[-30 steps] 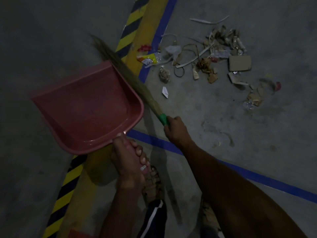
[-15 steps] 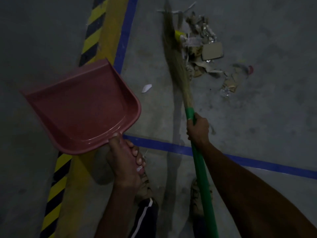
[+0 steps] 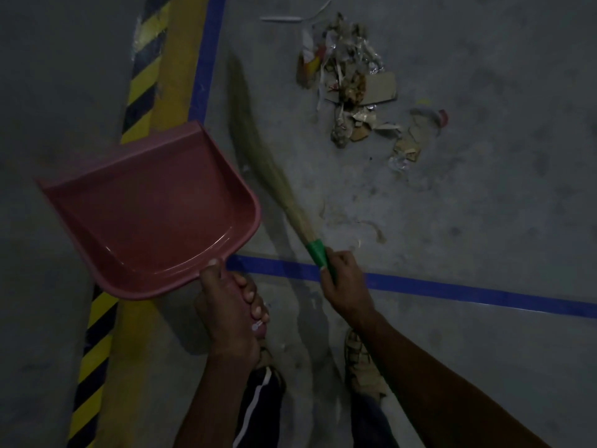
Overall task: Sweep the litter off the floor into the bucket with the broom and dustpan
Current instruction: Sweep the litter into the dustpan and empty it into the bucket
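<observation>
The grey concrete floor (image 3: 484, 221) carries two blue tape lines (image 3: 452, 291), one yellow band (image 3: 174, 69) and one black-and-yellow hazard stripe (image 3: 143, 76). One pink dustpan (image 3: 151, 211), empty, is held above the floor at the left, its open mouth pointing up and left. One broom (image 3: 258, 150) slants from lower right to upper left, its straw head blurred over the floor beside the dustpan. One pile of litter (image 3: 349, 88), paper scraps, cardboard and wrappers, lies well beyond the broom's head. The left hand (image 3: 229, 315) has its fingers wrapped round the dustpan's handle, thumb at the pan's rim. The right hand (image 3: 345, 282) grips the broom's green handle just below the straw.
</observation>
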### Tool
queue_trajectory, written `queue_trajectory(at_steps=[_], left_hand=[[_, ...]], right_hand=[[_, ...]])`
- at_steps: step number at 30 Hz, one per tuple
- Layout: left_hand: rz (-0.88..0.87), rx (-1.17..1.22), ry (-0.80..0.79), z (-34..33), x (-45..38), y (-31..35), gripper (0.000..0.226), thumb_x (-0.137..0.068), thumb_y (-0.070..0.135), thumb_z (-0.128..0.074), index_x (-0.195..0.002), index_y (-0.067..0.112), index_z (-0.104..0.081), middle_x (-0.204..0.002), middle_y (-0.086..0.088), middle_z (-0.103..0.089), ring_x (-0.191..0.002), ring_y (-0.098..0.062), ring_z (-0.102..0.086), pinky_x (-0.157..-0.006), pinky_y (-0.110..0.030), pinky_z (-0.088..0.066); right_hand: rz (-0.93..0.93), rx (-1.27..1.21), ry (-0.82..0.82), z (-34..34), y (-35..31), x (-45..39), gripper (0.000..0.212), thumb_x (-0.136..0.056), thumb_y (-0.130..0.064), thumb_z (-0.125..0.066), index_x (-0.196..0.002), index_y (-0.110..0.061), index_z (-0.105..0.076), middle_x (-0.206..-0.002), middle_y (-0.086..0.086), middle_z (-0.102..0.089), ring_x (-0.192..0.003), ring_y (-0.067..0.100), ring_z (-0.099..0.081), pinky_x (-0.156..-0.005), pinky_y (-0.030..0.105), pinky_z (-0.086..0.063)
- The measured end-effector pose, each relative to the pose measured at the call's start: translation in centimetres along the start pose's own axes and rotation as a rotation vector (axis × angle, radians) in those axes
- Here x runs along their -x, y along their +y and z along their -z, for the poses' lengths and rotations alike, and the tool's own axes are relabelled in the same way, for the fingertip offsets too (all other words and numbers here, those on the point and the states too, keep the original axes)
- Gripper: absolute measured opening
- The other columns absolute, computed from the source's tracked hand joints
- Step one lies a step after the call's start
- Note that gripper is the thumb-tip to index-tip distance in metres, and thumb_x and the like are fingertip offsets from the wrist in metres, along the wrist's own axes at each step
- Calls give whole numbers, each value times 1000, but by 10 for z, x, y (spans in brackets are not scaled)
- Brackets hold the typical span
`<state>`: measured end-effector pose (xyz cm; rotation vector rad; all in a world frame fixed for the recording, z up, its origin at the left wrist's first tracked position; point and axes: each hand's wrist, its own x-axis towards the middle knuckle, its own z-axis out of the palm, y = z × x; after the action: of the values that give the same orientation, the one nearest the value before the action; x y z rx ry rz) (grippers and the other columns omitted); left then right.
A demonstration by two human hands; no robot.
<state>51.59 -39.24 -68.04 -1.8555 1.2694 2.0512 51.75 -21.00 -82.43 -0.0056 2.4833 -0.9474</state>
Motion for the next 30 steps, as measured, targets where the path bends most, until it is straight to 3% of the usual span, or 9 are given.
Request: queue_trajectory(at_steps=[5,8,15,21,24,30], left_hand=[[14,-4,-2,0,7,-12,46,-98,53,-42,-69,18,-43,-49,2,-38,-32,-14,-32,-36,-16,-27],[-3,-5,-3,2,9,-16,45,-97,53,-44,-69,18,-44,-50,0,-38,-32,-14,-32,-36,-17,-28],[-19,-20,-30,1,14,-20,45,-99,52,-41,-68,18,-43,-50,0,-36,-31,-14,-30,-40,-16,-25],[21,-38,-15,2,14,-22,47,-97,54,-42,-66,19,-43,-50,1,-37,-31,-13,-31,-42,-14,-26],[46,-46,-48,-3,14,-18,48,-97,55,-43,-66,19,-43,-49,1,-37,-31,-14,-31,-41,-15,-27],[-31,-110,-67,-12,9,-16,46,-99,53,-41,-69,18,-45,-51,1,-39,-34,-14,-32,-38,-15,-26]], right_hand=[[-80,55,-164,-22,1,15,46,-96,-20,-48,-140,-8,-47,-114,15,-49,-96,29,-55,-78,30,-42],[-147,87,-102,-14,8,7,41,-98,-23,-44,-135,-6,-49,-112,16,-49,-88,28,-55,-73,30,-44],[-222,281,115,42,29,-38,41,-98,-25,-45,-135,-7,-45,-115,16,-45,-80,33,-59,-72,45,-55],[-143,334,296,72,30,-25,46,-97,-25,-52,-141,-11,-43,-123,12,-44,-67,20,-53,-54,30,-44],[-130,257,323,70,38,0,48,-96,-24,-55,-142,-12,-44,-124,9,-45,-67,15,-52,-51,31,-48],[-200,134,238,45,69,70,54,-88,-23,-67,-140,-17,-52,-114,5,-51,-78,18,-59,-62,37,-55]])
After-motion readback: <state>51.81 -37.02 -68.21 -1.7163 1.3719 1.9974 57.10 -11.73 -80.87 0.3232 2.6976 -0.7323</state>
